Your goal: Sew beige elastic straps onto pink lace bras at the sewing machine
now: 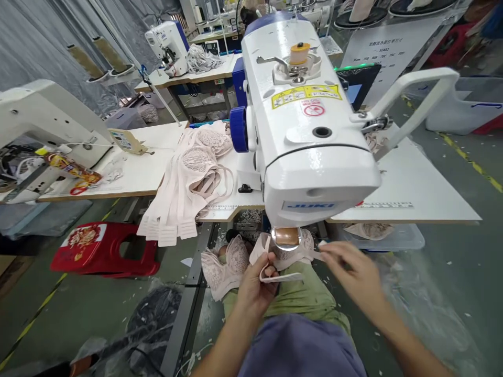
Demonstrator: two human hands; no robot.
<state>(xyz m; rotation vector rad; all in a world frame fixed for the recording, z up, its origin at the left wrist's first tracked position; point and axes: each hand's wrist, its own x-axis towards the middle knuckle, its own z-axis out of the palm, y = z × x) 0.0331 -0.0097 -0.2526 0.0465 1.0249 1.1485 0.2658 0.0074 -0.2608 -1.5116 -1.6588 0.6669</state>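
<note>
A pale pink lace bra (pixel 227 268) lies across my lap, below the head of the white sewing machine (pixel 314 167). My left hand (pixel 257 285) is closed on the bra's band, and a folded end of the band sticks out to the right of the fingers. My right hand (pixel 353 269) pinches a thin pale strap of the same bra at its right side, fingertips together. The machine's round lower end partly covers the bra's middle. Several more pale pink bras (pixel 196 167) are piled on the table to the left, with their bands hanging over its edge.
A red plastic stool (pixel 102 248) stands on the floor at left. Another white machine (pixel 43 120) and a snack packet (pixel 73 167) are on the left table. Below the right tabletop (pixel 424 183) sits a clear bin (pixel 404 238) with lace pieces.
</note>
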